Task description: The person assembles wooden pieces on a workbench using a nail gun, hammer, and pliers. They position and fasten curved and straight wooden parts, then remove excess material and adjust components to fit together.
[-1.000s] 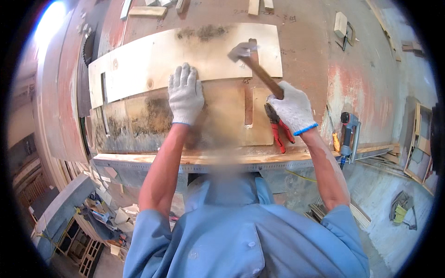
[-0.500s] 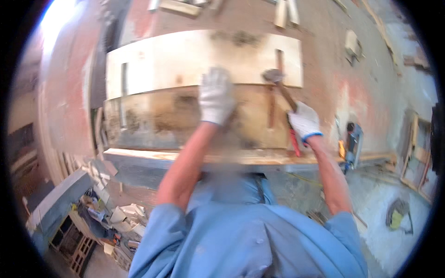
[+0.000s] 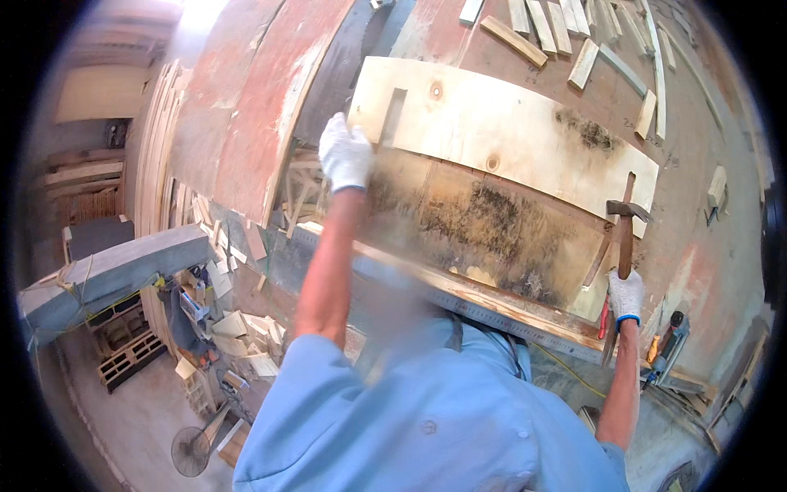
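The right hand (image 3: 627,297) grips the hammer (image 3: 625,246); I can't tell if the left hand (image 3: 344,154) holds the board (image 3: 508,131), which could slip if hit while loose

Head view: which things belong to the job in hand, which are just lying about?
Likely in the job:
hammer, in the right hand
pale slotted board, left hand at its left end
stained board alongside

Apparently lying about:
wood strips
yellow-handled tool
blue-grey tool
fan
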Demonstrator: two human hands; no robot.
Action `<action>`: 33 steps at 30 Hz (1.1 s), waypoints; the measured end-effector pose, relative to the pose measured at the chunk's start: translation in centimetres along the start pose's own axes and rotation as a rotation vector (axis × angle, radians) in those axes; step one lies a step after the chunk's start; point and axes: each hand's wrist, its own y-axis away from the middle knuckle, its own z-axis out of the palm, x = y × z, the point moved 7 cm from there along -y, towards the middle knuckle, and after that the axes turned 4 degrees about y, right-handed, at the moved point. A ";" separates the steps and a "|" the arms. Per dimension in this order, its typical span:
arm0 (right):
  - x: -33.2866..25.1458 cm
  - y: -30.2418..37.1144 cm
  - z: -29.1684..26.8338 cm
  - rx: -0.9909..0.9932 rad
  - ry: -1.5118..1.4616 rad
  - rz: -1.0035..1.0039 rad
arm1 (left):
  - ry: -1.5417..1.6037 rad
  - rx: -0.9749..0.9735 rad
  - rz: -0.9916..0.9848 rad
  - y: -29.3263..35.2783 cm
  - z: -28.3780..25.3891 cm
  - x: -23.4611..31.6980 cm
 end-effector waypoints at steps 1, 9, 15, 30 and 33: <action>1.3 -0.5 0.7 0.008 0.003 0.012 | 0.085 -0.115 -0.168 -0.7 0.4 -0.9; 2.1 0.4 -2.9 0.035 -0.116 0.205 | 0.234 -0.062 0.104 0.0 -0.2 7.8; 9.3 -1.8 -7.3 0.198 -0.020 0.276 | 0.152 -0.361 0.397 8.0 4.7 18.9; -28.4 8.5 -4.3 0.011 -0.121 -0.580 | 0.388 -0.121 0.409 9.8 4.9 17.4; -32.2 8.9 -3.3 0.048 -0.144 -0.756 | 0.455 -0.058 0.440 9.5 4.5 17.2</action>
